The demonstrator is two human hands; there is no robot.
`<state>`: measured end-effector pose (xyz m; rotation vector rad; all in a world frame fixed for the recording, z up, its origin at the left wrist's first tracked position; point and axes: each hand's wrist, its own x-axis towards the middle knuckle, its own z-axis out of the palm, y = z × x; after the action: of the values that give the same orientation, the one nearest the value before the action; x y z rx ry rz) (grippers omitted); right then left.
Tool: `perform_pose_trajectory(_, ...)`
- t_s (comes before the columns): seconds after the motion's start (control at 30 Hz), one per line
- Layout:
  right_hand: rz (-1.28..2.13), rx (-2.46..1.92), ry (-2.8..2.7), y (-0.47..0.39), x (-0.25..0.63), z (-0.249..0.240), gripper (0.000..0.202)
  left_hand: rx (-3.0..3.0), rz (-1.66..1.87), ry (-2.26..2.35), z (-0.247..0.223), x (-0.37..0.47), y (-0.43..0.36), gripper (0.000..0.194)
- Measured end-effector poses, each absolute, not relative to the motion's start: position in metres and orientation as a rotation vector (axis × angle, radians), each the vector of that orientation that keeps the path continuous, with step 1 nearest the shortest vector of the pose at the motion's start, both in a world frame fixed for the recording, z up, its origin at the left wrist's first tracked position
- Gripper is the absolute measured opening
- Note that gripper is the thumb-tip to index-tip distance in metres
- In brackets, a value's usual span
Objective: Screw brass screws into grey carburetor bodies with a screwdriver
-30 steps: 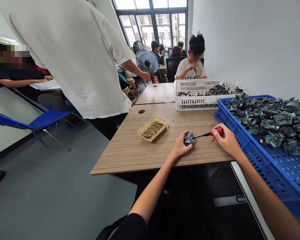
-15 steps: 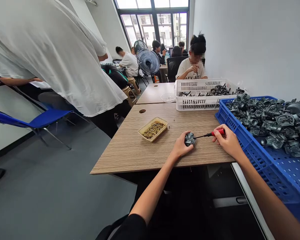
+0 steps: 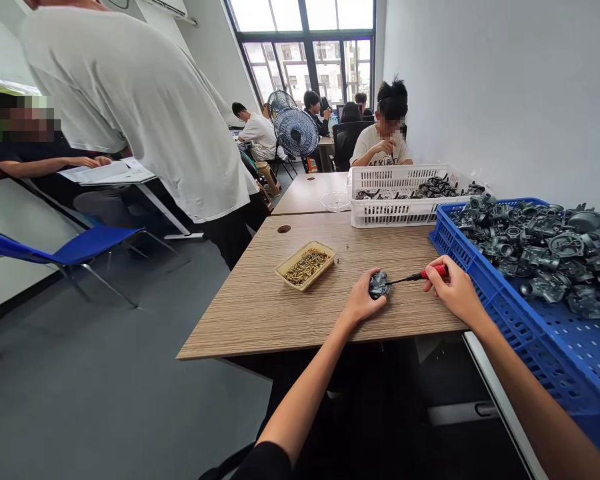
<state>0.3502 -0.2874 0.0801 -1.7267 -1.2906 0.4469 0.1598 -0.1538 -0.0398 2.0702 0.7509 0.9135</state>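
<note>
Near the table's front edge, my left hand (image 3: 364, 298) is closed around a small grey metal part (image 3: 379, 285). My right hand (image 3: 449, 287) grips the red handle of a screwdriver (image 3: 434, 272), whose dark shaft points left and reaches the metal part. Whether the tip touches a screw is too small to tell. Left of my left hand, a cream tray (image 3: 300, 286) holds many small brass-coloured pieces. A few tiny pieces lie on the wooden table (image 3: 260, 313) between the tray and the white basket.
A blue crate (image 3: 500, 293) heaped with grey metal parts stands at the right. Behind the table's middle is a white basket (image 3: 400, 217) with dark parts. Across it sits a person (image 3: 367, 147). Another person in white (image 3: 170, 113) stands at the left, near a blue chair (image 3: 93, 243).
The view has shifted slightly, showing more of a seated person at the left. The standing person has moved a little. Both my hands keep their holds, almost in the same place.
</note>
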Motion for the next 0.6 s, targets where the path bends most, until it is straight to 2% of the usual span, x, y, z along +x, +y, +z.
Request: perform_pose_trajectory(0.6, 0.423, -1.786, -1.305, -0.2892, 0.3492, 0.0828, 0.029, 2.055, 0.898, 0.752, -0.0412, 0.1607, -0.1544, 0.070)
